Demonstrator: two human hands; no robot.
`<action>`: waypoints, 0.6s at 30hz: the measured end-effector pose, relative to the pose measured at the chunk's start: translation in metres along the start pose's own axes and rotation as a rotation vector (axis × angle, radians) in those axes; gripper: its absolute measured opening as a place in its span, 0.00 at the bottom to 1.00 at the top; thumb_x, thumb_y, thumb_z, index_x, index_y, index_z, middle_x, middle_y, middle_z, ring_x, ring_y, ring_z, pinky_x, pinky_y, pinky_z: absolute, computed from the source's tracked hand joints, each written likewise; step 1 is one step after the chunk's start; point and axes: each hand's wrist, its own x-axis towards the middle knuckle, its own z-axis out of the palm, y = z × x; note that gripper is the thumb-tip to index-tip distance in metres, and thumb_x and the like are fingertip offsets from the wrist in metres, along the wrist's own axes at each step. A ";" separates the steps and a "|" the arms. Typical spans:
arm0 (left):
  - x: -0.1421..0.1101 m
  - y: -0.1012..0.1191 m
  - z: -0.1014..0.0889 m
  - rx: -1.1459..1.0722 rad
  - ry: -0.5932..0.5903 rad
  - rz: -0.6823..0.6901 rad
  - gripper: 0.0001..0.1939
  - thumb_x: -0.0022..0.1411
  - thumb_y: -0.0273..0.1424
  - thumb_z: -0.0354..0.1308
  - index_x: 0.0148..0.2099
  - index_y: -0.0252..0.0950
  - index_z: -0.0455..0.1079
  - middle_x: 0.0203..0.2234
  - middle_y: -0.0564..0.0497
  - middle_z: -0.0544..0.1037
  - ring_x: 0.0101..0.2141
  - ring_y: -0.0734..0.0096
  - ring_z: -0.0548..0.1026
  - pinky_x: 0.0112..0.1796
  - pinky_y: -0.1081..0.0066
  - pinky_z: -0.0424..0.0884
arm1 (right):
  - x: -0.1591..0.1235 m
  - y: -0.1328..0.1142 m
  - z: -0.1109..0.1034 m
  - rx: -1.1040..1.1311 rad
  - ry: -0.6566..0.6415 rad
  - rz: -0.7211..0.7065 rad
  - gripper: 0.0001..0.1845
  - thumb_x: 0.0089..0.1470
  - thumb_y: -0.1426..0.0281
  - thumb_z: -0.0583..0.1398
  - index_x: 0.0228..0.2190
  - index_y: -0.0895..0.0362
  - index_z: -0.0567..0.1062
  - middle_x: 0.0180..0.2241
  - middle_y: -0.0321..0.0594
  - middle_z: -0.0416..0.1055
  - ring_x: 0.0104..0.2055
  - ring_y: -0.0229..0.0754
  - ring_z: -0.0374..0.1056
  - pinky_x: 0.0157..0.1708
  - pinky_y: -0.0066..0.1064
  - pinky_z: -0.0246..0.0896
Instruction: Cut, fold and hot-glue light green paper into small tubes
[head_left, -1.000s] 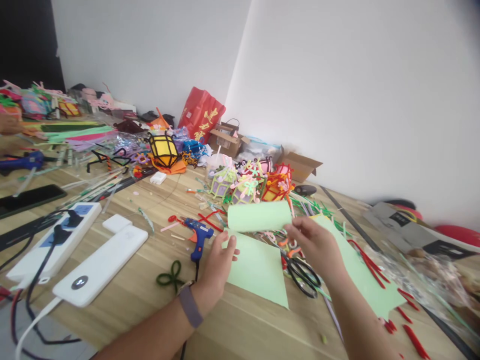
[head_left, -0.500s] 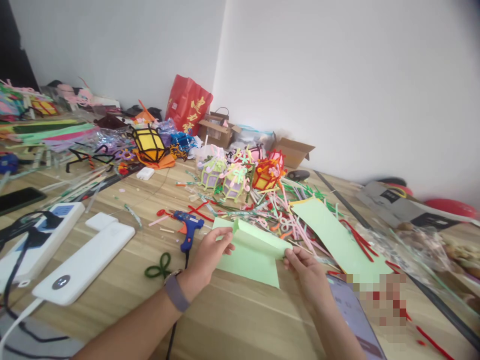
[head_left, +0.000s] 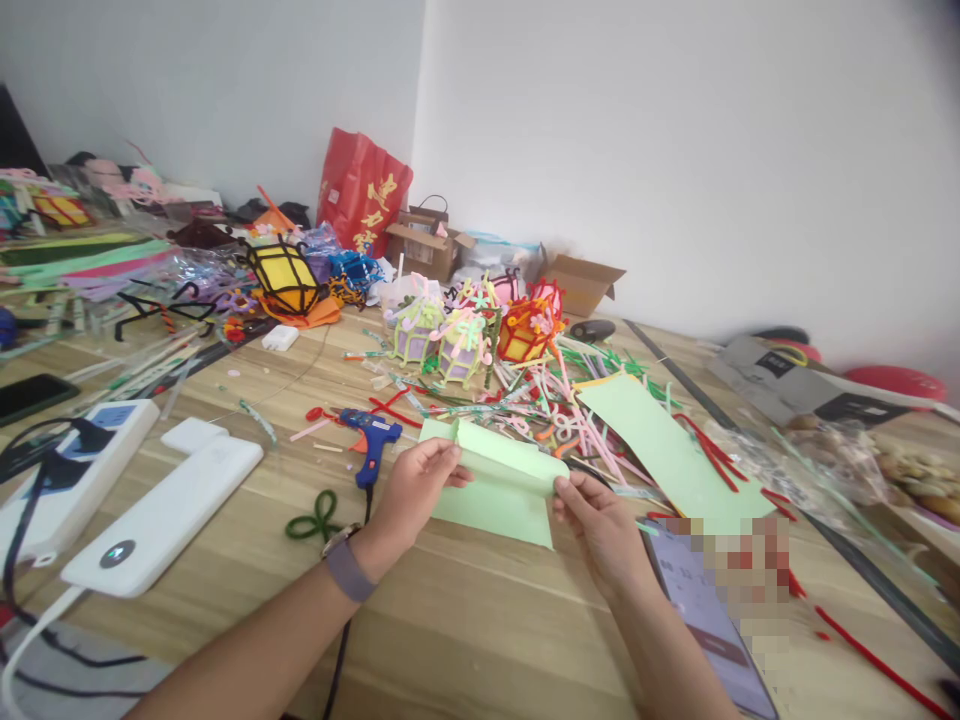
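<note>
A light green paper sheet [head_left: 495, 495] lies on the wooden table [head_left: 480, 640], its far edge folded back over itself toward me. My left hand [head_left: 411, 492] pinches the left end of the fold, fingers closed on the paper. My right hand [head_left: 594, 520] pinches the right end of the fold. A grey band sits on my left wrist. A blue glue gun [head_left: 369, 438] lies just left of my left hand. A second green sheet [head_left: 660, 450] lies to the right.
Pipe-cleaner lanterns [head_left: 465, 335] and loose pipe cleaners are heaped behind the paper. A white power bank [head_left: 161, 515] and power strip [head_left: 67, 475] lie at the left. A phone [head_left: 705, 620] lies by my right forearm. A red bag [head_left: 361, 190] and cardboard boxes stand at the wall.
The rolled-over far edge of the sheet came down from the air onto the sheet. Both hands now pinch the ends of the fold. The view has shifted, uncovering a phone.
</note>
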 end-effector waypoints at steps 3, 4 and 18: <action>-0.002 0.004 0.000 0.021 0.011 -0.047 0.17 0.53 0.44 0.62 0.30 0.34 0.67 0.21 0.53 0.74 0.24 0.68 0.77 0.29 0.70 0.75 | 0.000 0.002 0.000 0.010 0.002 0.013 0.25 0.28 0.52 0.74 0.19 0.57 0.71 0.16 0.30 0.65 0.20 0.32 0.56 0.23 0.25 0.53; -0.003 0.005 0.001 0.024 0.013 -0.064 0.16 0.53 0.43 0.62 0.29 0.34 0.67 0.20 0.54 0.73 0.23 0.69 0.77 0.27 0.71 0.74 | 0.000 0.003 -0.001 0.004 -0.001 0.008 0.25 0.29 0.52 0.73 0.19 0.57 0.71 0.16 0.29 0.64 0.20 0.32 0.56 0.23 0.25 0.51; -0.007 0.012 0.002 0.051 0.014 -0.107 0.21 0.49 0.47 0.65 0.28 0.34 0.65 0.21 0.56 0.71 0.25 0.66 0.80 0.26 0.72 0.75 | -0.001 0.009 0.002 -0.043 0.002 0.006 0.25 0.33 0.51 0.72 0.19 0.57 0.71 0.15 0.29 0.63 0.18 0.31 0.52 0.21 0.26 0.45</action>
